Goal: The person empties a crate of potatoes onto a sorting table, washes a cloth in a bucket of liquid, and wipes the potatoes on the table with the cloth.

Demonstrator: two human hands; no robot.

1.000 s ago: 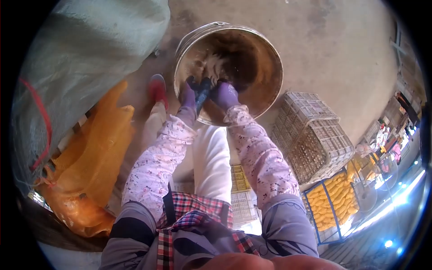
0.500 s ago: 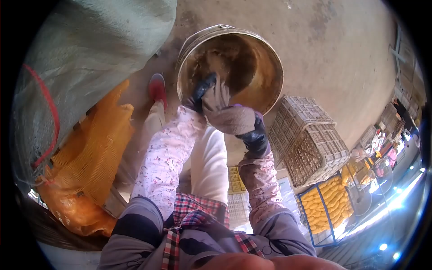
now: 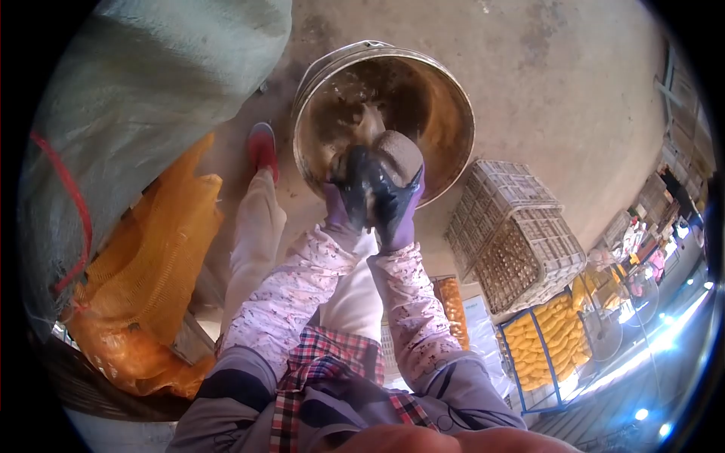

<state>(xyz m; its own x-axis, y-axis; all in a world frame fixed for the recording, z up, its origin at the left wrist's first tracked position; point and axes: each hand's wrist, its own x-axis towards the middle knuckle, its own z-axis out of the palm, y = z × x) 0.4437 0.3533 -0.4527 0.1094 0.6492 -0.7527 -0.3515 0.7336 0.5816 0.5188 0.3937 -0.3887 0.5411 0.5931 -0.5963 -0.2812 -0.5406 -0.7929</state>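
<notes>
A wet grey-brown cloth (image 3: 399, 153) is bunched up over the bucket, water streaming off it. My left hand (image 3: 350, 185), in a black and purple glove, is closed round the cloth. Pressed beside it, my right hand (image 3: 396, 200) in a matching glove also grips the cloth, with part of it bulging above the fingers. Below both hands stands a large metal bucket (image 3: 462, 106) with a wire handle, holding murky brown water (image 3: 393, 87). The fingertips and the cloth's lower folds are partly hidden by the gloves.
Stacked plastic crates (image 3: 521, 234) stand right of the bucket. An orange mesh bag (image 3: 151, 264) and a large pale woven sack (image 3: 166, 83) with a red strap (image 3: 75, 200) are at left. A blue-framed rack (image 3: 545, 343) of yellow sacks is farther right. My red shoe (image 3: 262, 147) is beside the bucket.
My hands have come together, and the cloth between them went from a stretched twist to a compact bunch. They moved further over the bucket, my right hand shifting left.
</notes>
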